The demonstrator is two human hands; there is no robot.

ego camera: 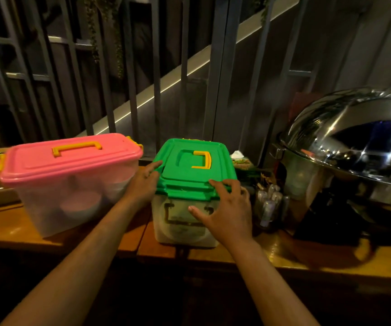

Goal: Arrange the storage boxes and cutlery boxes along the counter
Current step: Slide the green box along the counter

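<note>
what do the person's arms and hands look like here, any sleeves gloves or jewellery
Both forearms are bare up to the frame edge, with no sleeves in view. The left hand and right hand wear no gloves, and no rings, watch or bracelets show. Short, unpainted nails are visible on the right hand.

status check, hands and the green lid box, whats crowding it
Left hand and right hand both flat on green-lidded box, no closed grip. Pink-lidded box left. Cutlery holder close right.

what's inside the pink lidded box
Through the clear wall of the pink-lidded box, pale round shapes show, likely stacked bowls or cups. The closed lid hides the top, and blur keeps me from counting them.
</note>
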